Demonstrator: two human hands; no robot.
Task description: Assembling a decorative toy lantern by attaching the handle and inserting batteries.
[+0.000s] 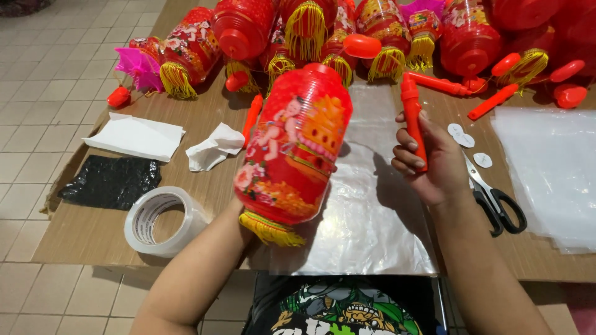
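I work over brown cardboard (93,232) laid on a pale tiled floor (37,74). My left hand, hidden behind it, holds up a red lantern (292,149); my right hand (434,161) grips a red handle stick (413,121). Tape roll (162,221) and scissors (496,198) lie alongside.

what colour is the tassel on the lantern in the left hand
Yellow-gold. The tassel hangs from the bottom of the red printed lantern, clearest in the head view, the only one.
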